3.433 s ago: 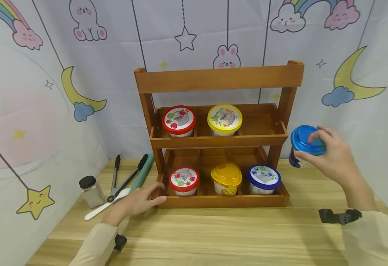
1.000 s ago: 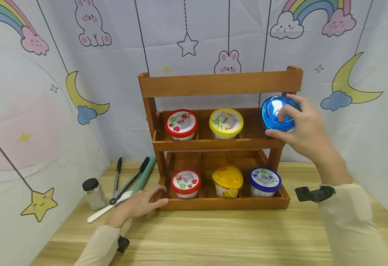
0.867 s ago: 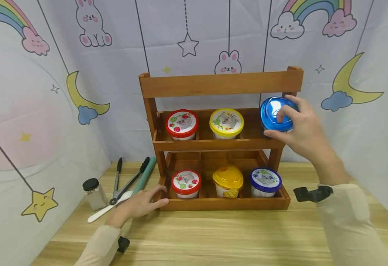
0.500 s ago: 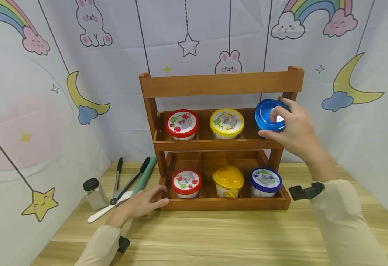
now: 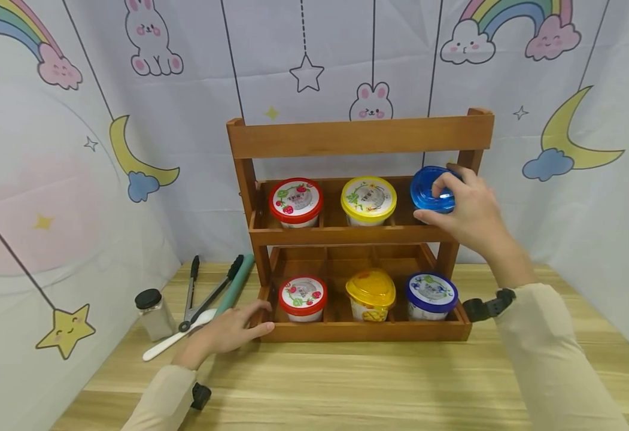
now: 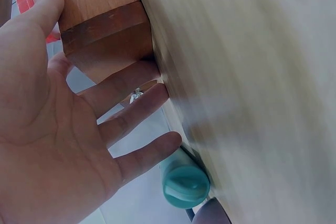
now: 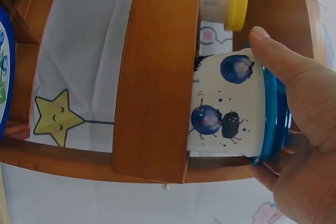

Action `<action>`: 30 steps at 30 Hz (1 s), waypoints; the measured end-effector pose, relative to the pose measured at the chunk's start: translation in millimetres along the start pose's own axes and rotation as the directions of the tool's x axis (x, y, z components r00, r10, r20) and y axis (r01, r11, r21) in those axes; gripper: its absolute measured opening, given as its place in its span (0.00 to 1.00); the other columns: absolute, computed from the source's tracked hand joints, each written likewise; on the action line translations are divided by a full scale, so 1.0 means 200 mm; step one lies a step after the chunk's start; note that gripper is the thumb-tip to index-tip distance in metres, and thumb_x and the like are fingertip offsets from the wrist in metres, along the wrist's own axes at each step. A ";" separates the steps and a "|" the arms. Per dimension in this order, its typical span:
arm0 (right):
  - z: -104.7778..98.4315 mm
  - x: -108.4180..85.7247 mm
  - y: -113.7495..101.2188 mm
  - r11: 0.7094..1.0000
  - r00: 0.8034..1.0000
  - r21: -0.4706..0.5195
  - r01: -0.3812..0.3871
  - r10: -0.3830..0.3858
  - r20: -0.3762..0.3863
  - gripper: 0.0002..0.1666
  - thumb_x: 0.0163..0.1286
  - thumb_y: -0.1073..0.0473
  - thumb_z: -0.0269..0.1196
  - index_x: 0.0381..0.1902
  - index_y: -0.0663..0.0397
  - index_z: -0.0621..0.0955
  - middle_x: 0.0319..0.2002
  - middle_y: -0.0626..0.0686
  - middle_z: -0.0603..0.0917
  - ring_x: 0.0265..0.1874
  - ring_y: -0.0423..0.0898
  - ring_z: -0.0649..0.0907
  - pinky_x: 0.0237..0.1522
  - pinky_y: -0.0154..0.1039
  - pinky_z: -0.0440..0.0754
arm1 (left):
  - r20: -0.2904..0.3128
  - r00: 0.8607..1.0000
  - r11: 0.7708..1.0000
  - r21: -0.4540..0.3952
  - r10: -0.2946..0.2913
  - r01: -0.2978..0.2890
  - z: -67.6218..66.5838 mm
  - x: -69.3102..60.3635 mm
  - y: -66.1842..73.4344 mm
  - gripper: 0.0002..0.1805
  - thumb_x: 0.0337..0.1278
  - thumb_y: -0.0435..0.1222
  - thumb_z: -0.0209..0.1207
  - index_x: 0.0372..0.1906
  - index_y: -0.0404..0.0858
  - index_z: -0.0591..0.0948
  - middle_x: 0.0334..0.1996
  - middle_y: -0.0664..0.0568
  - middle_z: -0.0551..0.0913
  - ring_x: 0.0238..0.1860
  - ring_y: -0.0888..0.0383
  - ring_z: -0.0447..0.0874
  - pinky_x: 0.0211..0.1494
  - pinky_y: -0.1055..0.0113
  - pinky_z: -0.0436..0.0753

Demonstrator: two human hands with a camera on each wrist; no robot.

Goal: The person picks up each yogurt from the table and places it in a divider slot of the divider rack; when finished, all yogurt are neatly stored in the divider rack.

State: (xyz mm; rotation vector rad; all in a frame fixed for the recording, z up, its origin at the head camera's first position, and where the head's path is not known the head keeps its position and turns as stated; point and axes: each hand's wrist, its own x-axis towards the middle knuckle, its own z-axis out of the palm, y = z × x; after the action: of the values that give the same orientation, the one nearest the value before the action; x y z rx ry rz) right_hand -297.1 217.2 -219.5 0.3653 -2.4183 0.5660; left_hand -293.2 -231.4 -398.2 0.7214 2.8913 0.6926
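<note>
A two-tier wooden rack stands on the table. My right hand grips a white cup with a translucent blue lid by its lid, thumb in front and fingers over the top and behind. The cup is in the upper tier's right compartment; the right wrist view shows blueberry prints on its side, its base hidden by the front board. At the rack's lower left corner my left hand rests, thumb touching the front and fingers extended beside the end.
Upper tier: red-lidded cup, yellow-lidded cup. Lower tier: red-lidded cup, cup with domed yellow lid, blue-lidded cup. Left on the table are a black-capped jar, tongs, a white-handled utensil and a teal rod.
My right hand has brought the blue-lidded cup leftward from beside the rack over the upper right compartment, then lowered it in. The left hand has stayed at the rack's corner.
</note>
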 end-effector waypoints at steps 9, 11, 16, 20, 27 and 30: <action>0.00 0.01 0.01 1.000 0.999 0.001 -0.014 0.014 0.029 0.32 0.60 0.42 0.74 0.52 0.54 0.75 0.69 0.70 0.66 0.66 0.72 0.64 0.60 0.74 0.62 | 0.000 1.000 1.000 -0.009 -0.017 0.017 0.01 0.01 -0.01 0.29 0.68 0.60 0.54 0.65 0.49 0.73 0.60 0.46 0.80 0.49 0.46 0.82 0.56 0.42 0.76; 0.00 0.01 0.01 1.000 0.999 0.003 -0.015 0.015 0.035 0.33 0.61 0.42 0.73 0.55 0.54 0.74 0.69 0.70 0.65 0.67 0.72 0.64 0.61 0.74 0.62 | 0.002 1.000 1.000 -0.008 -0.020 0.020 0.01 0.00 0.00 0.28 0.69 0.60 0.54 0.65 0.49 0.73 0.60 0.46 0.80 0.50 0.46 0.82 0.55 0.42 0.76; 0.00 0.00 0.01 1.000 0.999 -0.002 -0.022 0.022 0.049 0.34 0.62 0.41 0.71 0.57 0.53 0.74 0.71 0.71 0.63 0.68 0.73 0.62 0.62 0.75 0.59 | 0.006 1.000 1.000 -0.012 -0.013 0.013 0.00 -0.01 0.01 0.29 0.69 0.60 0.53 0.65 0.47 0.73 0.60 0.44 0.79 0.52 0.43 0.82 0.55 0.41 0.76; -0.01 0.00 0.01 1.000 0.999 -0.012 -0.015 0.016 0.048 0.33 0.63 0.40 0.70 0.57 0.52 0.74 0.71 0.71 0.62 0.68 0.74 0.62 0.60 0.76 0.62 | 0.008 1.000 1.000 -0.015 -0.014 0.014 -0.01 -0.01 0.01 0.30 0.69 0.60 0.53 0.66 0.47 0.72 0.61 0.43 0.79 0.53 0.42 0.82 0.56 0.40 0.76; -0.02 -0.01 0.00 1.000 0.999 -0.017 -0.003 0.004 0.043 0.32 0.64 0.40 0.69 0.58 0.51 0.75 0.71 0.70 0.62 0.67 0.74 0.62 0.59 0.75 0.64 | 0.008 1.000 1.000 -0.009 -0.023 0.023 0.00 -0.01 0.02 0.29 0.69 0.59 0.53 0.66 0.48 0.73 0.60 0.43 0.79 0.51 0.43 0.82 0.56 0.41 0.76; -0.02 -0.02 0.01 1.000 0.999 -0.018 0.001 0.000 0.040 0.32 0.64 0.40 0.69 0.58 0.51 0.75 0.72 0.70 0.62 0.68 0.74 0.61 0.59 0.75 0.64 | 0.008 1.000 1.000 -0.008 -0.026 0.026 0.00 -0.01 0.02 0.29 0.69 0.59 0.54 0.66 0.48 0.73 0.60 0.43 0.79 0.51 0.43 0.82 0.56 0.41 0.76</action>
State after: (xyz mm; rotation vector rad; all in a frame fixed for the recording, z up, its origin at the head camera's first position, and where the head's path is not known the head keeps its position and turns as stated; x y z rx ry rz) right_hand -293.5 220.1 -219.6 0.3728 -2.4603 0.5414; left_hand -290.0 -229.3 -396.1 0.6833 2.8840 0.6960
